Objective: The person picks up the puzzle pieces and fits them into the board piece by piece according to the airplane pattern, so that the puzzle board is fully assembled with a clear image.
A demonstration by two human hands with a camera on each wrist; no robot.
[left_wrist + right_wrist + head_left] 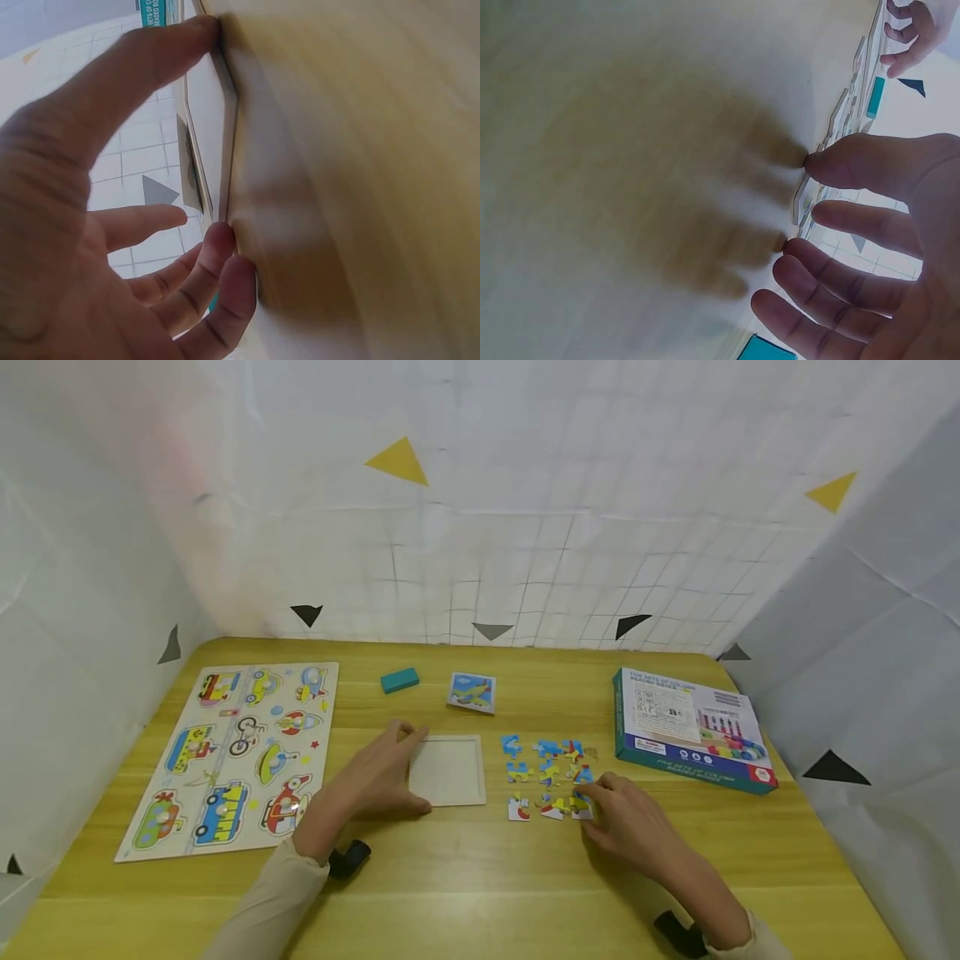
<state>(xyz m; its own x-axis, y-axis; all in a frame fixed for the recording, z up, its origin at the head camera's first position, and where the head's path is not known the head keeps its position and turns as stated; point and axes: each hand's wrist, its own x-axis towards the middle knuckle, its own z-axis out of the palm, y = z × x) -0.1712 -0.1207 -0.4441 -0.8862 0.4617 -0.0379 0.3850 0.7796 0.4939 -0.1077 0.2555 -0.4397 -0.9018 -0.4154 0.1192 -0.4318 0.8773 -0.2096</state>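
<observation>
My left hand holds the left side of a pale square puzzle tray, its thumb at the near edge and fingertips around the far left corner. In the left wrist view, the thumb and fingers span the tray's edge. To the tray's right lie several jigsaw pieces in loose rows, printed blue, yellow and red. My right hand is at the nearest right piece. The right wrist view shows this puzzle piece between thumb and fingertips, low on the table.
A small airplane picture card and a teal block lie behind the tray. On the left is a large vehicle peg board. A boxed bead set lies at the right. White sheeting encloses the wooden table.
</observation>
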